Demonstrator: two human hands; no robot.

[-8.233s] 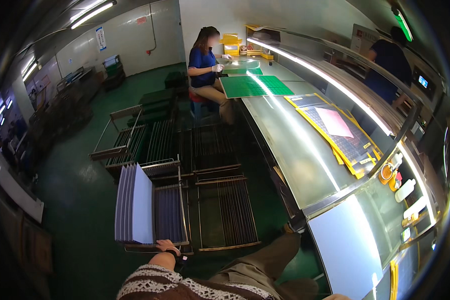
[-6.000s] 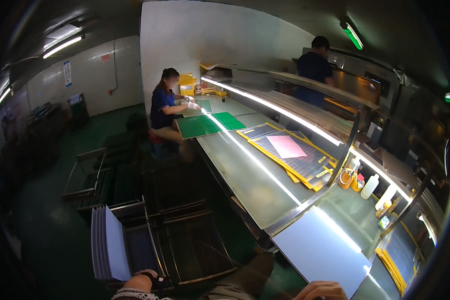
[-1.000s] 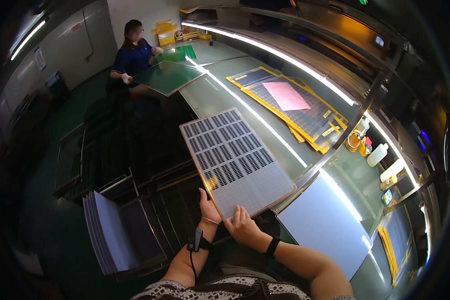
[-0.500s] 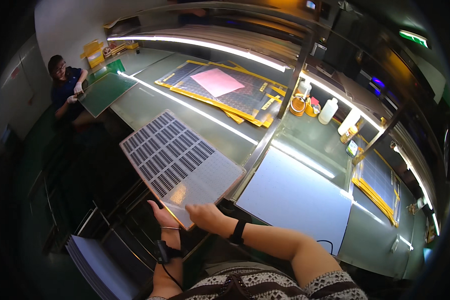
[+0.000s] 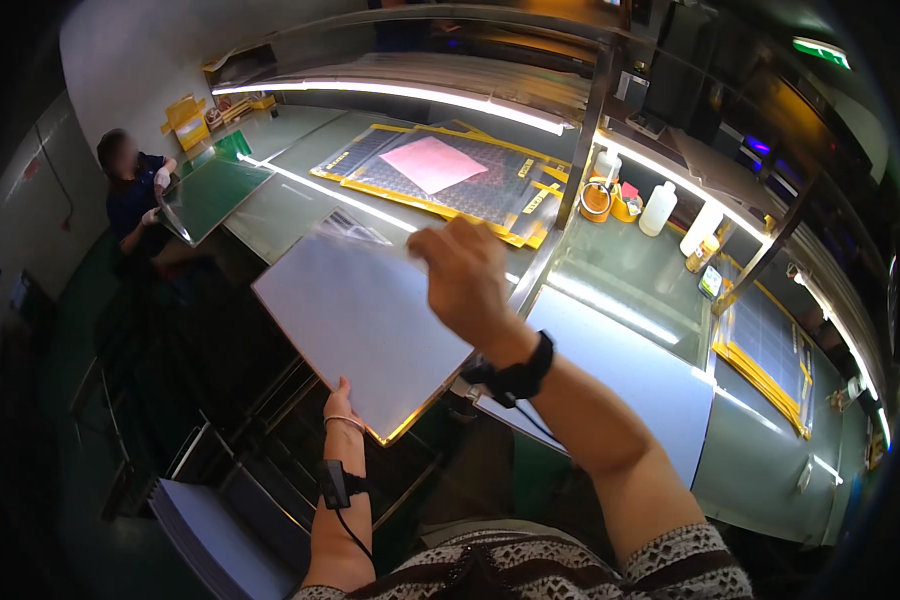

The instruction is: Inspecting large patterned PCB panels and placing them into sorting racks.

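A rectangular pale blue-white panel [image 5: 360, 310] with a thin copper-coloured edge is tilted in front of me, off the bench's near edge. My left hand [image 5: 341, 402] grips its near left edge, the thumb over the top face. Above the panel's far right part, my right hand [image 5: 465, 280] is closed, fingertips pinched and a little blurred. A thin see-through film [image 5: 345, 232] shows smeared at the panel's far end, with dark pattern marks in it. It seems to run to the right hand, though the pinched edge is hidden.
A similar pale panel [image 5: 610, 385] lies on the bench to the right. Beyond are yellow-edged patterned sheets [image 5: 450, 185] under a pink sheet [image 5: 433, 164], a white bottle [image 5: 657, 209] and tape rolls [image 5: 596, 199]. Upright panels [image 5: 215, 530] stand lower left. A gloved co-worker [image 5: 135, 195] handles a green panel [image 5: 215, 195].
My right hand has swept up and away from the panel's near corner to above its far right part. The panel's dark block pattern has given way to a plain pale face.
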